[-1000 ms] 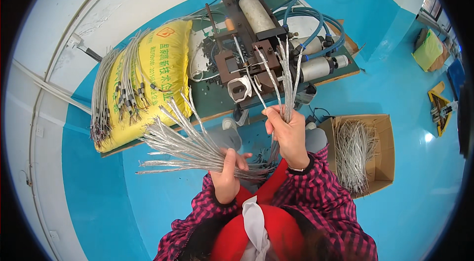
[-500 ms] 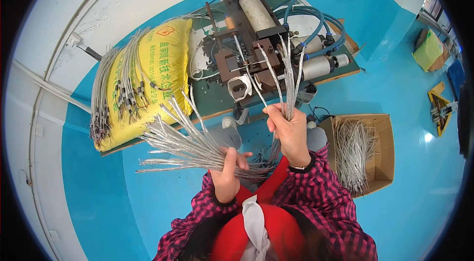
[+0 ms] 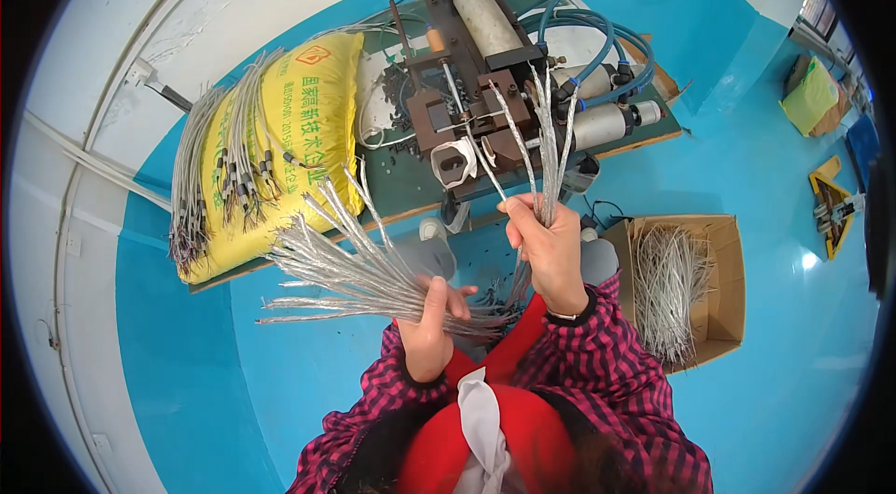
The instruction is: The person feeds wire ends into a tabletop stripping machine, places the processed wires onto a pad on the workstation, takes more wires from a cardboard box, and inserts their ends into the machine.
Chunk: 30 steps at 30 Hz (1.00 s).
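Note:
My left hand (image 3: 431,330) is closed around a thick bundle of silvery braided cables (image 3: 345,275), whose ends fan out up and to the left. A smaller bunch of the same cables (image 3: 548,144) stands upright in my right hand (image 3: 549,251). Between the thumb and forefinger of that hand one cable (image 3: 486,167) is pinched. It slants up and left to the front of a dark press-like machine (image 3: 485,22); whether its tip touches the machine I cannot tell. The lower ends of both bunches hang near my lap, partly hidden by my hands.
On the green bench (image 3: 397,181), left of the machine, lies a yellow sack (image 3: 317,111) with more cables (image 3: 245,130) draped over it. Small dark pieces (image 3: 397,92) are scattered beside the machine. To my right a cardboard box (image 3: 723,307) holds loose cables (image 3: 667,293). Blue air hoses (image 3: 607,32) loop behind.

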Motion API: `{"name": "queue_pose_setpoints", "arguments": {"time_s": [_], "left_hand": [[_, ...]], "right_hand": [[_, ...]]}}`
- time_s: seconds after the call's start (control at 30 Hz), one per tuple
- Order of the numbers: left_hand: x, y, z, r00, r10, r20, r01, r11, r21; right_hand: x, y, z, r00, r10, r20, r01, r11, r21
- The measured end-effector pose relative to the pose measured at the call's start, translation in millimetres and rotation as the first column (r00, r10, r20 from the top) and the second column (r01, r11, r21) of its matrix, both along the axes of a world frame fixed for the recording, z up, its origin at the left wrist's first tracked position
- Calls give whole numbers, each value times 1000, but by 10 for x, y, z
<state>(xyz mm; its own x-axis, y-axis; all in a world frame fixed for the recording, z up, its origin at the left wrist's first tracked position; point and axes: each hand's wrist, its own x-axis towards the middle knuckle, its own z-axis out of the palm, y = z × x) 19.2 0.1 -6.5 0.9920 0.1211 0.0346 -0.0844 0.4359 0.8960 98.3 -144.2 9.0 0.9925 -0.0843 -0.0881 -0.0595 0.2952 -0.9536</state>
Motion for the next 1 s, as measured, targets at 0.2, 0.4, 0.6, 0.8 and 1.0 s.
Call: {"name": "queue_pose_setpoints", "arguments": {"time_s": [0.2, 0.4, 0.6, 0.8, 1.0], "left_hand": [[11, -15, 10, 1000, 11, -1, -11, 1000, 4], [33, -3, -3, 1000, 14, 15, -15, 998, 69], [-6, 27, -37, 999, 11, 33, -11, 1000, -6], [-27, 14, -60, 1000, -31, -4, 30, 998, -48], [-38, 15, -38, 1000, -14, 13, 15, 999, -40]], "right_hand": [[22, 22, -15, 1000, 7, 12, -7, 1000, -12], [46, 40, -62, 999, 19, 28, -18, 999, -39], [-78, -21, -158, 993, 63, 95, -62, 998, -13], [-142, -169, -235, 955, 275, 113, -295, 922, 252], [-174, -189, -233, 905, 401, 140, -424, 855, 299]]}}
